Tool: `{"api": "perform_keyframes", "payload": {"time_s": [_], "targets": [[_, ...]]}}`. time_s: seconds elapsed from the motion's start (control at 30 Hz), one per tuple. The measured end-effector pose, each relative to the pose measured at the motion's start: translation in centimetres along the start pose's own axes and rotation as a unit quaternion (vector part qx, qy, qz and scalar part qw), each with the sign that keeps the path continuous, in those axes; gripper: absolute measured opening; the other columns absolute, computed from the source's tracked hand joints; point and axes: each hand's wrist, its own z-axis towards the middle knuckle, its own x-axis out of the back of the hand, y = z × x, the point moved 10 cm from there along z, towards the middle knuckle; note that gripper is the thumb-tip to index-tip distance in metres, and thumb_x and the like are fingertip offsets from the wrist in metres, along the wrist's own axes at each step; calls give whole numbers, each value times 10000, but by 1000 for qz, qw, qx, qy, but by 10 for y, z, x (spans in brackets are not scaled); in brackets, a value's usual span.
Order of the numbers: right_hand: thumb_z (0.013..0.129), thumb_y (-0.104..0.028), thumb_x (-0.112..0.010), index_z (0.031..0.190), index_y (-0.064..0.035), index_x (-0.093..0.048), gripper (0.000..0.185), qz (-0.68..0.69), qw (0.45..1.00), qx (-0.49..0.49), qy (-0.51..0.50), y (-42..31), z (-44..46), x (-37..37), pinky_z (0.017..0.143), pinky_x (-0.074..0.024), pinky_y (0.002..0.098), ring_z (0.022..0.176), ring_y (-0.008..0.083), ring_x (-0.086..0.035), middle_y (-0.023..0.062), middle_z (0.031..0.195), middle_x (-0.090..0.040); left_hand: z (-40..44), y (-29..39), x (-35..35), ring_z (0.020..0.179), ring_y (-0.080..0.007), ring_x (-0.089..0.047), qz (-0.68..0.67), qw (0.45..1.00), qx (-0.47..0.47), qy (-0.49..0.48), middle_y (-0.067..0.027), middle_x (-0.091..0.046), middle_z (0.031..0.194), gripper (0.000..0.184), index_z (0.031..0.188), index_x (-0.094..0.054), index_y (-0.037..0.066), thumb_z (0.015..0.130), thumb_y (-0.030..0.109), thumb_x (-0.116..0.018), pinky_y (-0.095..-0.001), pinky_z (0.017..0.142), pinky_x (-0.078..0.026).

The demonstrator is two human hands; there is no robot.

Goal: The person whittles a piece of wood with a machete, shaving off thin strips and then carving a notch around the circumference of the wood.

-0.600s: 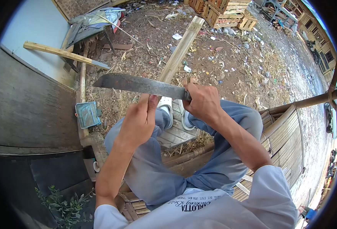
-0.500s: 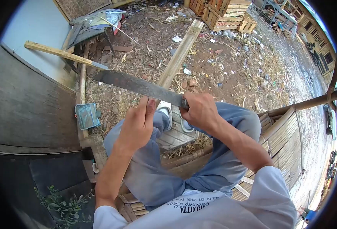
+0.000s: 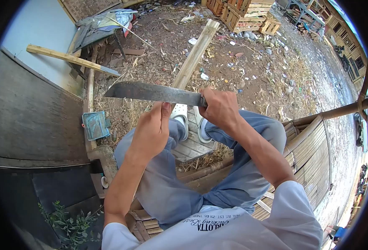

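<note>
Your right hand (image 3: 220, 107) is closed around the handle of the machete (image 3: 150, 92), fingers wrapped and the grip mostly hidden by your fist. Your left hand (image 3: 149, 132) is clamped near the close end of the wooden strip (image 3: 194, 56), with the thumb (image 3: 166, 110) up just beside the lower edge of the blade; whether the thumb touches the steel, you cannot tell from here.

Take the strip as your landmark. It slants forward and to the right, away from you, and the machete lies crosswise over its near part, tip out to the left and handle to the right. Your pale clogs (image 3: 180, 111) are below the strip's near end, planted on a grey slatted board (image 3: 192, 151), and your knees are bent on both sides of it. Beyond the strip's far end, to the right, stand the wooden crates (image 3: 247, 24). Well to the left of the strip are a timber beam (image 3: 69, 59) with a grey end and, nearer you, a blue basket (image 3: 95, 126). The littered ground (image 3: 250, 71) spreads out on either side of the strip.
</note>
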Motion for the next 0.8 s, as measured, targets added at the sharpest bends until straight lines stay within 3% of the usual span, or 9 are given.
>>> {"api": "perform_keyframes", "payload": {"time_s": [0.07,0.1,0.17,0.27,0.4,0.47,0.6,0.73,0.8], "targets": [[690,-164,-652,794,-48,-581,171,0,1000,-17,21,11,5,6,523,-453,418,561,310,-595,124,608,-580,-1,-14,-3,473,-291,-400,28,998,60,-16,-175,-430,548,320,870,-505,-27,982,238,-363,-381,495,-333],[710,-166,-640,750,-38,-584,145,0,998,-33,44,22,11,14,524,-447,422,551,315,-590,133,575,-567,-4,-15,-1,473,-291,-400,28,998,58,-14,-175,-430,548,320,870,-505,-27,982,238,-363,-381,495,-333],[743,-186,-606,675,-17,-590,183,43,961,-263,81,107,23,48,541,-442,441,544,347,-579,165,584,-588,-17,-18,-5,452,-308,-418,0,996,78,-50,-183,-431,535,335,828,-484,-15,984,249,-350,-388,478,-332],[776,-181,-579,664,-10,-594,205,-13,954,-276,116,143,23,86,521,-427,436,516,342,-561,176,551,-564,-34,-16,-10,445,-312,-429,-4,993,84,-78,-168,-441,533,348,796,-463,-6,986,256,-336,-391,469,-328],[780,-198,-593,679,-35,-572,194,138,981,-109,83,45,3,64,498,-426,428,494,342,-549,149,554,-559,-24,-17,-6,448,-313,-436,-14,993,97,-61,-160,-438,525,337,801,-466,0,987,248,-334,-393,467,-324],[689,-134,-634,665,-64,-546,115,89,996,8,12,-8,-5,35,483,-437,405,507,330,-562,135,524,-526,-24,0,-10,440,-354,-505,-19,998,15,-54,-179,-477,498,287,829,-453,-6,982,216,-357,-416,421,-340],[678,-171,-636,662,-73,-542,138,109,993,33,-34,-25,-6,11,511,-447,423,537,354,-561,143,539,-533,-25,-1,-12,454,-342,-447,5,997,32,-64,-175,-445,522,315,809,-462,1,985,234,-345,-406,464,-326],[763,-225,-595,657,3,-588,252,37,967,-244,70,99,26,52,524,-443,440,538,360,-577,178,546,-564,-36,-12,-11,448,-361,-465,45,993,75,-79,-192,-453,519,299,807,-451,-1,981,225,-362,-410,445,-321],[781,-228,-585,646,6,-588,271,49,959,-261,100,113,23,69,522,-438,438,531,360,-573,179,535,-558,-36,-9,-15,444,-365,-468,65,993,45,-91,-195,-450,513,296,804,-447,-2,979,223,-368,-409,437,-319]]}}
